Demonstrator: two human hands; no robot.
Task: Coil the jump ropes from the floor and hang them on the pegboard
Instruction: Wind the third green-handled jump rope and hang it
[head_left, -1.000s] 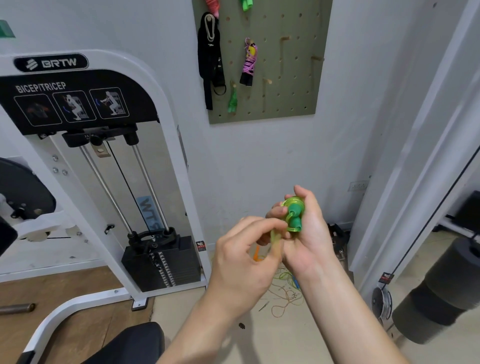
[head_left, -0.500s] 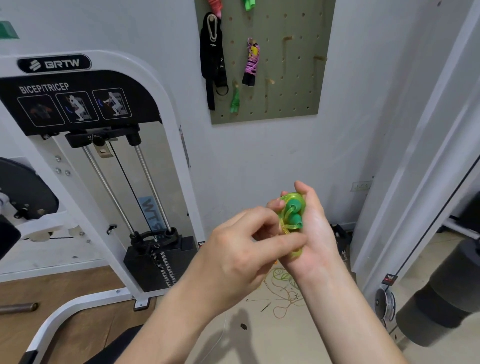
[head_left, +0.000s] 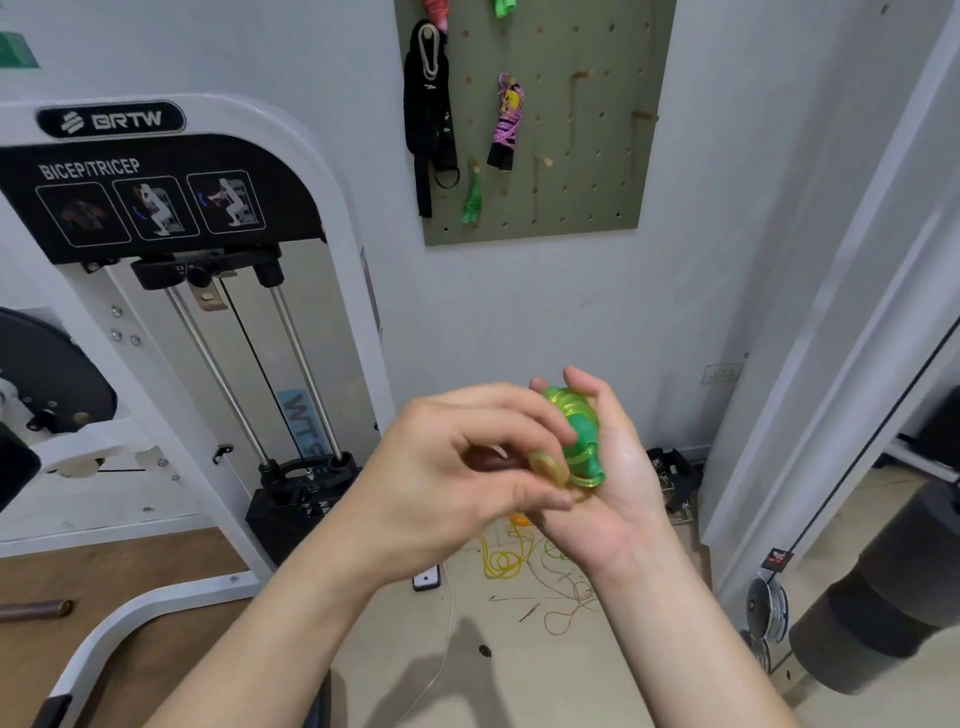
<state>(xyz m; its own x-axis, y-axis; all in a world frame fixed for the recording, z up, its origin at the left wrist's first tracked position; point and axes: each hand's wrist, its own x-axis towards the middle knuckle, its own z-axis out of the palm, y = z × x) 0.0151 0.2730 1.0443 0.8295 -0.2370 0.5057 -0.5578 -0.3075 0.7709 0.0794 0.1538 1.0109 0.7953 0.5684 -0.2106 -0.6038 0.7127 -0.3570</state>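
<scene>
two bare hands meet at centre right of the frame, at work on a green jump rope (head_left: 576, 431). the right hand (head_left: 618, 483) cradles the wound bundle in its palm, thumb and fingertips curled round it. the left hand (head_left: 457, 478), fingers bent, pinches a pale loop of cord just beside the bundle; motion blur makes it hard to say whether this is the loose end. at upper centre the pegboard (head_left: 597, 197) carries a pink coiled rope (head_left: 506, 124) and a small green one (head_left: 472, 195), with a bare peg (head_left: 543, 161) to their right. more ropes (head_left: 519, 561) lie tangled on the floor below the hands. the risk, as i judge it: if the last loop is not tucked tightly, the springy cord could unwind on the lift to a peg, or slip from the palm into the tangle.
</scene>
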